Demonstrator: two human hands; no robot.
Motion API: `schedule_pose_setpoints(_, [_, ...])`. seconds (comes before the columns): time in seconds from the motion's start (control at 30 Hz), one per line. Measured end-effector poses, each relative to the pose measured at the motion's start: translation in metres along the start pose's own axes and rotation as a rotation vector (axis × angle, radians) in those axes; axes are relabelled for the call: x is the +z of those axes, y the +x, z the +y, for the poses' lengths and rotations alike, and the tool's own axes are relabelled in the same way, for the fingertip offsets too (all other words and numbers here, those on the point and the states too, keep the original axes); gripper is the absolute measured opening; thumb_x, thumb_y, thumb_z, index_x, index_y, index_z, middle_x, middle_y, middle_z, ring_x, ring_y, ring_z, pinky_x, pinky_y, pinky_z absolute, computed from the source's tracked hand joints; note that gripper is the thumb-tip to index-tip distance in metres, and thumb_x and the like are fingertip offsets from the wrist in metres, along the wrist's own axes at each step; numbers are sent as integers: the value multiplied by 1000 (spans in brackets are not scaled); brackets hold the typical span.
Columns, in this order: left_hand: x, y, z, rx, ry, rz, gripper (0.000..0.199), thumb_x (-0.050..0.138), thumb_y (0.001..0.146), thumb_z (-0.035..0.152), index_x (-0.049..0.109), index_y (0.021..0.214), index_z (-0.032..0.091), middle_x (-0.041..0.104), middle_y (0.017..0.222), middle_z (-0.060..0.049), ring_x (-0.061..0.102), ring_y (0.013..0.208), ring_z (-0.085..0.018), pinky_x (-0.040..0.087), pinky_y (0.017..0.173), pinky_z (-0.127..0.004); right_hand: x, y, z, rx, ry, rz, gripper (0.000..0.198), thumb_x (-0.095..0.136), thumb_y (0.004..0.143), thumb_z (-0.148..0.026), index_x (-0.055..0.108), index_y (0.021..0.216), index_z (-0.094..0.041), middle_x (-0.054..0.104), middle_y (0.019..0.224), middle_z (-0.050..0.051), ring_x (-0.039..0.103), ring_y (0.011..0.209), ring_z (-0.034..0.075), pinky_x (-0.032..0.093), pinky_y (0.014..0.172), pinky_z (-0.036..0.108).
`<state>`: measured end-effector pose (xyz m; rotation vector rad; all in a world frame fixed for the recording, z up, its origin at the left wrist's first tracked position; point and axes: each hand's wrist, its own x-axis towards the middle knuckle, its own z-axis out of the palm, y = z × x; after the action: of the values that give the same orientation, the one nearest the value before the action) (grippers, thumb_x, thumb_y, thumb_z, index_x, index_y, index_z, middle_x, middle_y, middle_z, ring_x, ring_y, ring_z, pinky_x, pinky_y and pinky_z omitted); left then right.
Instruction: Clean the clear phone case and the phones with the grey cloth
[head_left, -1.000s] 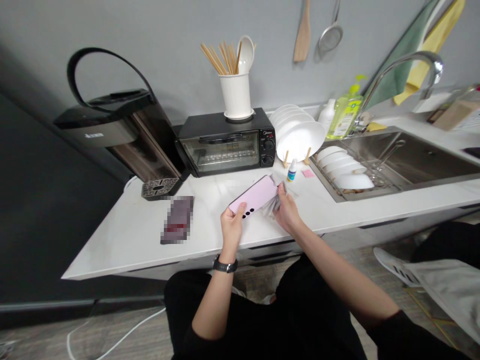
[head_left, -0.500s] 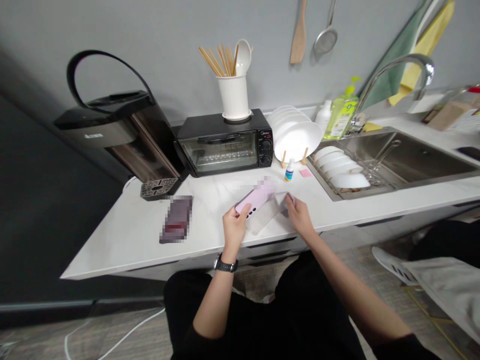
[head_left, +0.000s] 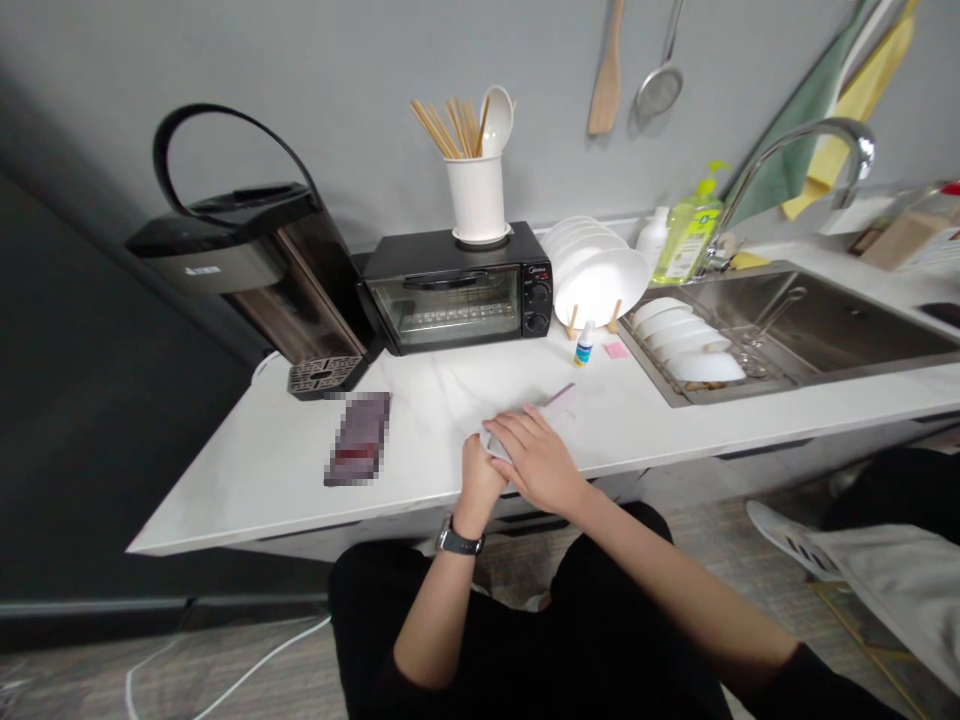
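Note:
Low over the counter's front edge, my left hand [head_left: 480, 478] is closed around the near end of a pale pink smartphone [head_left: 559, 398]. My right hand [head_left: 541, 462] lies across the phone, its fingers pressing a whitish-grey cloth [head_left: 495, 445] against it. Most of the phone and cloth is hidden under the right hand, and the clear phone case cannot be made out. Beyond the hands stands a small white bottle [head_left: 584, 345] with a blue and yellow label, beside a pink square [head_left: 616, 350]. To the left lies a dark, pixelated flat item [head_left: 358, 440].
A black toaster oven [head_left: 457, 300] bears a white utensil holder [head_left: 480, 195]. Left of it stands a dark drinks machine [head_left: 292, 290]. White plates [head_left: 600, 285] in a rack, bowls [head_left: 694, 350] and the sink [head_left: 862, 310] are to the right. Another person's leg [head_left: 885, 570] shows at lower right.
My right hand has moved left with the cloth, from beside the phone onto its near end. The clear case seen beneath the phone earlier is now hidden.

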<state>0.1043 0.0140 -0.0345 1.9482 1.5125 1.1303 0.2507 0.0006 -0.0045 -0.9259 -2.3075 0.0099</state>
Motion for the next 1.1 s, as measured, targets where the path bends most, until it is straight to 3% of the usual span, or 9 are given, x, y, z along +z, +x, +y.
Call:
schedule_pose_setpoints(0.13, [-2,-3,7,40,6,-21,20,64,93,25,82,87,20,77,74,-7,64,63,-19,44,66,-27,-10,2,41,78,-182,35,36,41,110,-35,71,107,-16,72,98,12,58,93,28,42,91,44])
schedule_pose_setpoints(0.23, [-2,-4,11,65,2,-31,25,63,98,38,81,110,25,80,84,-5,67,68,-19,44,67,-27,-16,7,62,248,-305,122,40,38,109,-29,70,90,-17,69,86,12,55,86,28,38,86,43])
schedule_pose_setpoints(0.33, [-1,-2,8,45,38,-21,22,62,97,29,82,96,20,78,77,-7,64,64,-19,43,66,-29,-6,11,39,228,-248,146,35,41,108,-30,72,99,-16,71,92,12,57,91,28,37,90,44])
schedule_pose_setpoints(0.47, [1,0,0,10,75,5,19,63,86,12,77,73,16,74,71,-11,62,63,-21,42,65,-31,10,15,3,-31,-50,48,40,41,109,-34,63,136,-13,74,118,13,60,101,26,40,90,41])
schedule_pose_setpoints(0.53, [1,-1,1,10,77,-1,21,62,88,14,78,74,16,74,68,-10,61,61,-20,42,64,-30,8,15,13,-44,-75,27,38,40,109,-33,70,124,-15,76,108,11,61,94,25,40,84,40])
schedule_pose_setpoints(0.67, [-2,-4,9,52,21,-14,24,64,98,36,83,103,22,79,79,-8,64,63,-18,41,64,-26,-11,16,64,176,-244,118,44,38,107,-27,68,75,-20,68,71,9,55,74,24,35,73,40])
schedule_pose_setpoints(0.8, [-2,-4,10,42,1,-11,24,65,97,37,83,107,24,80,81,-8,63,63,-17,40,63,-26,-13,19,59,269,-287,170,42,37,106,-22,66,75,-20,68,75,10,55,77,25,34,75,41])
schedule_pose_setpoints(1.0, [-3,-1,4,3,72,-8,29,63,86,14,74,60,17,68,58,-10,55,52,-18,36,58,-29,7,21,11,-32,-19,25,34,40,108,-30,72,106,-17,76,101,10,61,90,24,39,84,40])
schedule_pose_setpoints(1.1, [-4,-3,7,32,21,-13,23,64,95,27,82,82,19,76,70,-8,60,58,-18,40,62,-28,-2,18,43,196,156,129,36,49,102,-42,69,81,-21,72,81,9,59,81,25,39,81,38])
